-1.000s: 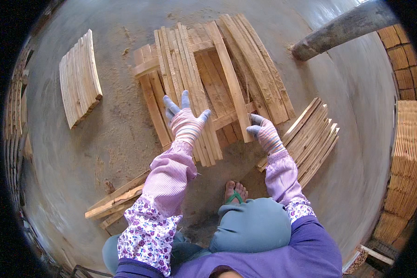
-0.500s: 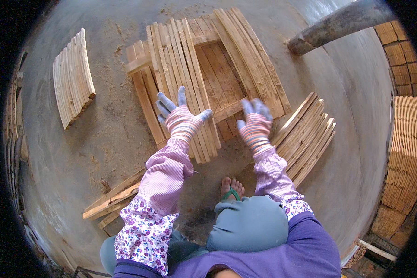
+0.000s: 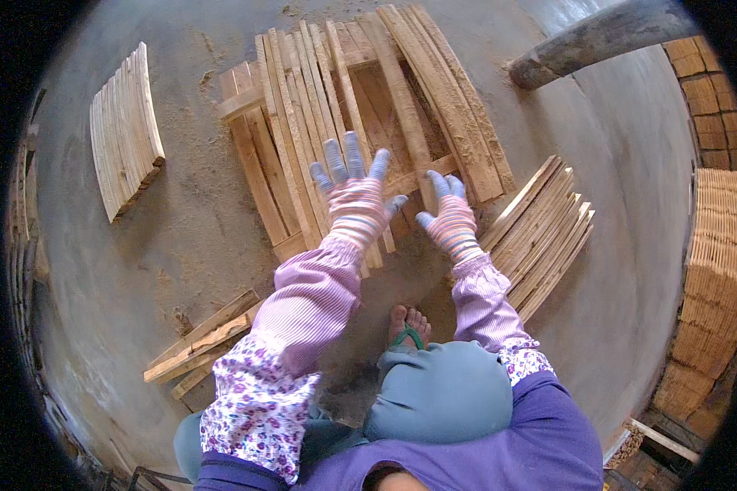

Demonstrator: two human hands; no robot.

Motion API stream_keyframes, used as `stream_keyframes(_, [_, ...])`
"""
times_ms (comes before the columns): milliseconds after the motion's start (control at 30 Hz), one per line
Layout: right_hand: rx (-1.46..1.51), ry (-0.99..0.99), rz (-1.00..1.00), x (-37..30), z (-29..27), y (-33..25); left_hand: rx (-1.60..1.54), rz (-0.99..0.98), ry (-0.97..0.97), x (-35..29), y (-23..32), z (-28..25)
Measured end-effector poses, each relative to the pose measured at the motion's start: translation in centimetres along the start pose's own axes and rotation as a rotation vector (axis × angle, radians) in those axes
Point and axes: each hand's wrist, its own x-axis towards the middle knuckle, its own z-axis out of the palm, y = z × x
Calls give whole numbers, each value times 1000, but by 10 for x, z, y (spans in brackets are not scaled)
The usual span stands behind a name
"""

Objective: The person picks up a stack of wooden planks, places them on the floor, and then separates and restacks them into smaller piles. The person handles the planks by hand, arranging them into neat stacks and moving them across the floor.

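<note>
Both hands wear striped gloves with grey-blue fingers. My left hand [image 3: 354,196] is open, its fingers spread over the near part of a row of wooden slats [image 3: 301,139]. These slats lie side by side on a low wooden frame [image 3: 401,182], with narrow gaps between some of them. My right hand [image 3: 450,217] is open too, thumb and fingers apart, at the near end of a single slat [image 3: 403,106]; whether it touches the wood I cannot tell. Farther right on the frame are more slats [image 3: 458,106], rough and close together.
A stack of pale slats [image 3: 127,135] lies on the floor at left, another stack [image 3: 540,233] just right of my right hand. Loose wood pieces [image 3: 201,344] rest near my left forearm. A thick post [image 3: 581,49] stands far right; stacked bundles [image 3: 716,278] line the right edge.
My left hand has moved right and slightly away from me, fingers spread wider. The left slats have shifted apart, and one slat now lies separately, left of the right group.
</note>
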Motion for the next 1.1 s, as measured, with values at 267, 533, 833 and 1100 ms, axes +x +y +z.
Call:
stream_keyframes(267, [151,109,-11,1,8,19,-509,-8,288,20,-11,7])
stream_keyframes(533, [355,-45,-213,5,10,13,-1028,-116,634,19,-195,-67])
stream_keyframes(833, [230,113,-395,10,-7,10,170,-577,-51,-106,-456,-74])
stream_keyframes(1100, [-159,343,-13,62,-39,90,-178,-450,-215,-57,-421,-62])
